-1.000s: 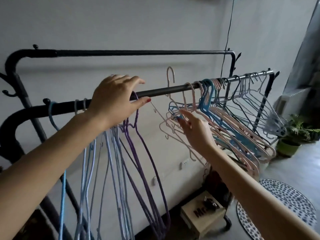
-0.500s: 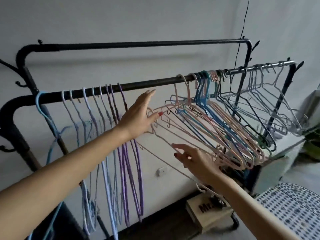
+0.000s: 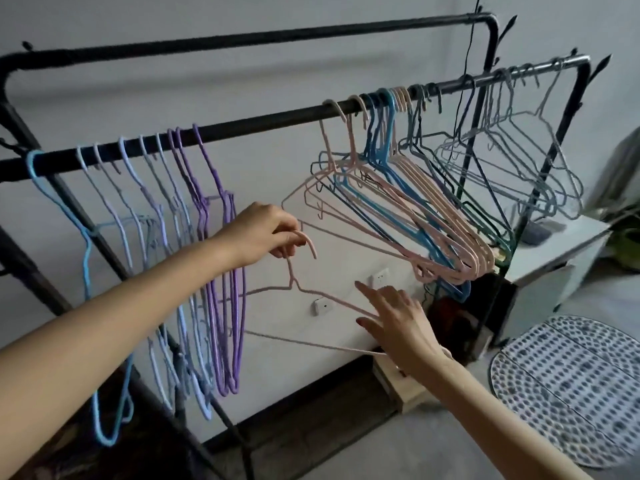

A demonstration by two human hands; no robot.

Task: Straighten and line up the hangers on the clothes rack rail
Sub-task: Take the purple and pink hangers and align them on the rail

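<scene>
At the left end of the rail (image 3: 263, 124) a light blue hanger (image 3: 85, 237) hangs alone by the bend, and just beside it a run of pale lilac hangers (image 3: 152, 216) and then purple hangers (image 3: 221, 258) sits fairly evenly spaced and facing one way; this stretch looks done, or nearly so; next, below a bare length of rail, the left hand (image 3: 263, 233) pinches the hook of a loose pink hanger (image 3: 294, 285) with its fingers curled round the wire, so that hanger is off the rail and held in the air, tilted down to the right; the right hand (image 3: 398, 323) meets its lower shoulder with fingers straight and spread, steadying rather than gripping, as far as can be told; further right a tangled bunch of pink and blue hangers (image 3: 408, 216) crowds together, hooks bunched and frames splayed at a slant, clearly still to be sorted; beyond it dark green hangers (image 3: 426, 147) and grey hangers (image 3: 519, 157) hang loosely toward the far end, uneven too; by my judgement roughly a third is lined up, and the held hanger must go back on the bare rail before the crowded middle and right end are spaced.
</scene>
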